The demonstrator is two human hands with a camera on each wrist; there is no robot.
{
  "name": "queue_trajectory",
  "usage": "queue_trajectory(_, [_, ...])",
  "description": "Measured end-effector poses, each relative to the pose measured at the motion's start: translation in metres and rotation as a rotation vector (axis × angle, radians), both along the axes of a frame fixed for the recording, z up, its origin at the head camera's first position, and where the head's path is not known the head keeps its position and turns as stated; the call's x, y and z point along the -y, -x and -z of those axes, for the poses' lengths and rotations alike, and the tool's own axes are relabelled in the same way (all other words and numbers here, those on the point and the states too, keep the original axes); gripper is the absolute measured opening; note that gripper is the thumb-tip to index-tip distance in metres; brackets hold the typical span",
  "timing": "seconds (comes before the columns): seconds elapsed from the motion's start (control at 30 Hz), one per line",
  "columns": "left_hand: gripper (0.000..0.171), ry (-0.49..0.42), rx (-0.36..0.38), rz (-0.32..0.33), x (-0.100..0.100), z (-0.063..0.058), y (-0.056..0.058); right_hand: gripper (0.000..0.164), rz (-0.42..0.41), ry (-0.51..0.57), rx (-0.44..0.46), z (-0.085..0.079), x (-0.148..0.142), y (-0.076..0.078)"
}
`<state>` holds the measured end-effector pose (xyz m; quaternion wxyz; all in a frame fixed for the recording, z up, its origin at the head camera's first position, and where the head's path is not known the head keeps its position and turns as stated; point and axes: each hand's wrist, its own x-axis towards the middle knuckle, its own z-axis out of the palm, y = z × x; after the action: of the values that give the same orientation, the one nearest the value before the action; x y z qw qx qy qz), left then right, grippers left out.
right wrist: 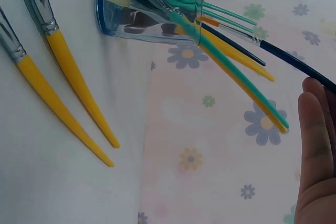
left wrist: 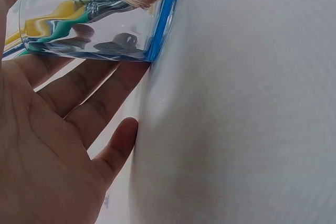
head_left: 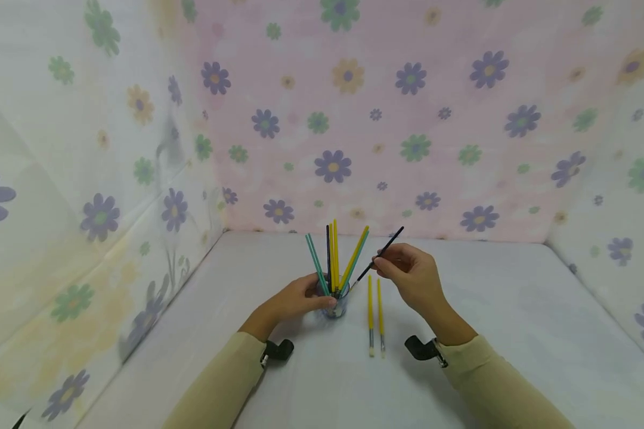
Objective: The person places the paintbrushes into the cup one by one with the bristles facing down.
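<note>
A clear cup point(head_left: 341, 308) with a blue base point(left wrist: 167, 19) stands on the table, holding several paintbrushes bristles-down, their green, yellow and dark handles point(head_left: 334, 250) fanning out above the rim. My left hand point(head_left: 292, 300) grips the cup from the left, thumb at the front and fingers behind. Between thumb and fingertips, my right hand point(head_left: 415, 279) pinches a slim dark-handled paintbrush point(head_left: 390, 240) tilted down toward the cup. Its orange bristles point(right wrist: 210, 20) are right at the cup's mouth in the right wrist view.
Two yellow-handled paintbrushes point(head_left: 370, 307) point(head_left: 380, 310) lie side by side on the white table point(head_left: 322, 381), right of the cup, bristles toward me. Flower-patterned cloth walls point(head_left: 300, 71) enclose the table at the back and both sides.
</note>
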<state>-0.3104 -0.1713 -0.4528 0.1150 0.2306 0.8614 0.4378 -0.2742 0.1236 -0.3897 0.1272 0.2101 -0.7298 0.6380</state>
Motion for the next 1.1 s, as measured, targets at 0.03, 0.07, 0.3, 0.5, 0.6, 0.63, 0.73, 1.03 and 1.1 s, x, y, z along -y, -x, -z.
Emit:
queue_trajectory(0.03, [0.055, 0.001, -0.002, 0.002, 0.000, 0.000, 0.001, 0.021, 0.005, 0.009, -0.006, 0.000, 0.001, 0.000])
queue_trajectory(0.07, [0.055, 0.001, -0.005, 0.003, 0.000, 0.000, 0.001, 0.021, 0.008, 0.015, -0.011, 0.000, 0.001, -0.001])
queue_trajectory(0.3, [0.060, -0.001, 0.006, -0.016, 0.000, -0.001, 0.003, 0.020, 0.025, -0.035, -0.001, 0.002, 0.009, -0.001])
queue_trajectory(0.5, [0.060, -0.025, 0.038, -0.027, -0.002, 0.000, 0.003, 0.017, 0.001, -0.096, 0.035, 0.011, 0.015, -0.001])
queue_trajectory(0.6, [0.060, -0.024, 0.046, -0.032, -0.003, 0.000, 0.002, 0.015, -0.004, -0.110, 0.057, 0.014, 0.016, -0.001])
queue_trajectory(0.63, [0.060, -0.023, 0.046, -0.033, -0.004, 0.000, 0.002, 0.015, -0.003, -0.124, 0.063, 0.015, 0.017, -0.001])
queue_trajectory(0.73, [0.060, -0.027, 0.045, -0.031, -0.004, 0.000, 0.002, 0.013, -0.004, -0.178, 0.085, 0.017, 0.019, -0.002])
queue_trajectory(1.03, [0.062, -0.043, 0.038, -0.011, -0.003, -0.001, 0.002, 0.009, -0.034, -0.265, 0.133, 0.019, 0.024, -0.004])
queue_trajectory(1.1, [0.062, -0.044, 0.038, -0.011, -0.003, -0.001, 0.002, 0.010, -0.038, -0.265, 0.143, 0.019, 0.025, -0.004])
